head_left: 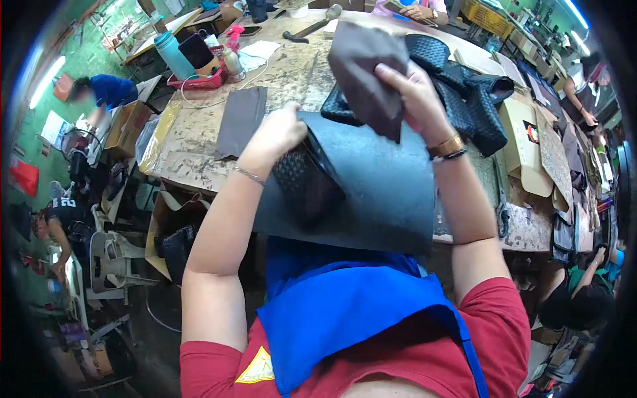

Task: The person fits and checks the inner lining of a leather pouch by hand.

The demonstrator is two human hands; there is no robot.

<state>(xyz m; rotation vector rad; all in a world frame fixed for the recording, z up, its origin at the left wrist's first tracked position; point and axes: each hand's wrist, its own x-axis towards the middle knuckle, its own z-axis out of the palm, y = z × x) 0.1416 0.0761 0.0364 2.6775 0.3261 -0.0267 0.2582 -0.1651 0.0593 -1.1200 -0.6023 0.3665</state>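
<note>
Wears a red shirt (pixel 491 322) and blue apron (pixel 358 312) on the near side of the dark sheet (pixel 391 192); pinches brown cloth (pixel 363 69) with the right hand (pixel 419 99), above the sheet's far edge; closes the left hand (pixel 280 132) on the top of a black woven piece (pixel 298 174), perhaps a pouch, over the sheet's left part.

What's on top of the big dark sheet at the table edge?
A black woven piece, by the left hand. The sheet directly beneath it is covered and can't be seen.

A "2" (pixel 71 201) shows on a co-worker's dark shirt (pixel 62 213).
</note>
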